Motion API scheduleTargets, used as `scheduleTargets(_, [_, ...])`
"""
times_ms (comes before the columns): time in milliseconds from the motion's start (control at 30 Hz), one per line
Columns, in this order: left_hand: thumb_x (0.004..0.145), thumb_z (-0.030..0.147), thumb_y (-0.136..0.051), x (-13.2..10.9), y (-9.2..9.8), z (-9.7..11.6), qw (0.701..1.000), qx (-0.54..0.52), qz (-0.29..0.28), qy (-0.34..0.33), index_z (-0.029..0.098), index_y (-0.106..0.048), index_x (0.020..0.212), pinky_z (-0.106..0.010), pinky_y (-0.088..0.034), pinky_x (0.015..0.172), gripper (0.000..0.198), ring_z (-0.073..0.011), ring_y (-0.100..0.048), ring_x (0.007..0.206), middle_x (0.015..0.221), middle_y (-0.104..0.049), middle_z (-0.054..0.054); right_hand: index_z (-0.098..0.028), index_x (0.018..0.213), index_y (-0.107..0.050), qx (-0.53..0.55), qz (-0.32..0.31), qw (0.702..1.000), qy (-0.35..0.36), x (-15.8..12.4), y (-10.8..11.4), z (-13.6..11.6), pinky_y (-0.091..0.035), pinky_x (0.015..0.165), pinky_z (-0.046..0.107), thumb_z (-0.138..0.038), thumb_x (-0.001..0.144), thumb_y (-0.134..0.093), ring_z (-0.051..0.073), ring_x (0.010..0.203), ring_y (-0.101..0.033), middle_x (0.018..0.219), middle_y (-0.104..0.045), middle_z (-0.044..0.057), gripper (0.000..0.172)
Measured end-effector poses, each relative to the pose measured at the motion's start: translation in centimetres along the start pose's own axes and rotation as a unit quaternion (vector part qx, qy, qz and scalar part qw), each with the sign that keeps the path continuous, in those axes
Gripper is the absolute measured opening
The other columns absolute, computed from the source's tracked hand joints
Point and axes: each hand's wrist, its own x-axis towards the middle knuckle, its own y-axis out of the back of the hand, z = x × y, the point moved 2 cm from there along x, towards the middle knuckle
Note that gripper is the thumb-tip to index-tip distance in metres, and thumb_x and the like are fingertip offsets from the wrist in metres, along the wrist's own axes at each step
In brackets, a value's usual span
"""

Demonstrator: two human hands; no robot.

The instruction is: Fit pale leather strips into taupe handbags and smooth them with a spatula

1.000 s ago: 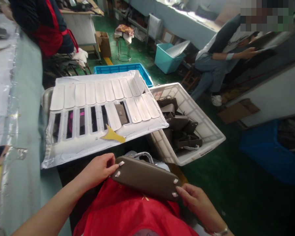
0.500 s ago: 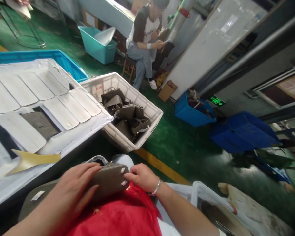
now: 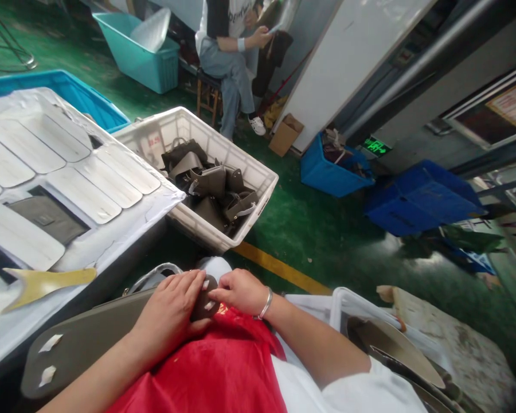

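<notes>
- The left hand (image 3: 172, 314) is lying palm-down on the right end of a taupe bag (image 3: 90, 344), with its fingers stretched out and pressing on the leather rather than clenched around it.
- The right hand (image 3: 239, 291), wearing a silver bracelet (image 3: 265, 303), is meeting that same end of the bag. Its fingers are curled and their tips are touching the edge beside a small white tab (image 3: 209, 306); whether they are pinching it cannot be told.
- The taupe bag is resting base-up across the person's lap, on a red apron (image 3: 215, 373). It is stretching out to the left, where two more white tabs (image 3: 50, 343) are sticking to its far end.
- A pale handle (image 3: 155, 271) is arching up just behind the bag.
- A white sheet (image 3: 129, 221) with rows of white strips is lying to the upper left, and a yellow cut-out (image 3: 47, 281) is sitting on its near edge.
- A white crate (image 3: 260, 178) beside the sheet is holding a heap of similar taupe bags (image 3: 210, 183).
- Another person (image 3: 230, 51) is sitting on a stool well beyond the crate, near a teal bin (image 3: 141, 60).
</notes>
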Motion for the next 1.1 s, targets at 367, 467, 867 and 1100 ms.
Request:
scheduleTargets(367, [0.070, 0.050, -0.062, 0.3, 0.0, 0.1, 1.000, -0.010, 0.023, 0.009, 0.015, -0.049, 0.121, -0.042, -0.039, 0.092, 0.063, -0.0289, -0.054, 0.105, 0.117, -0.059, -0.015, -0.016, 0.066, -0.069, -0.061, 0.007, 0.998, -0.012, 0.1, 0.2, -0.4, -0.026, 0.049, 0.022, -0.039, 0.079, -0.057, 0.009, 0.054, -0.047, 0.059, -0.062, 0.001, 0.029])
scheduleTargets(467, [0.071, 0.050, -0.062, 0.4, 0.0, 0.0, 1.000, -0.011, 0.021, 0.010, 0.014, -0.049, 0.120, -0.041, -0.039, 0.091, 0.062, -0.0287, -0.054, 0.105, 0.117, -0.059, -0.014, -0.017, 0.067, -0.069, -0.080, 0.005, 0.997, -0.011, 0.2, 0.3, -0.6, -0.026, 0.048, 0.022, -0.040, 0.079, -0.056, 0.009, 0.054, -0.048, 0.060, -0.063, 0.002, 0.030])
scheduleTargets(867, [0.068, 0.053, -0.064, 0.5, 0.0, -0.3, 0.998, -0.052, -0.002, 0.024, 0.017, -0.049, 0.123, -0.044, -0.040, 0.091, 0.067, -0.0298, -0.055, 0.104, 0.117, -0.059, -0.015, -0.016, 0.065, -0.068, -0.122, -0.031, 0.991, -0.041, 1.0, 1.3, -0.8, -0.027, 0.048, 0.025, -0.048, 0.073, -0.058, 0.014, 0.057, -0.050, 0.061, -0.061, 0.004, 0.035])
scheduleTargets(1100, [0.080, 0.035, -0.055, -2.2, 2.8, -1.2, 0.990, -0.010, 0.056, 0.130, 0.015, -0.045, 0.128, -0.052, -0.030, 0.103, 0.053, -0.0295, -0.046, 0.119, 0.129, -0.051, -0.014, -0.015, 0.068, -0.054, 0.039, 0.021, 0.997, -0.066, 1.1, -0.4, 0.7, -0.029, 0.049, 0.021, -0.038, 0.066, -0.067, 0.009, 0.055, -0.043, 0.060, -0.052, -0.004, 0.027])
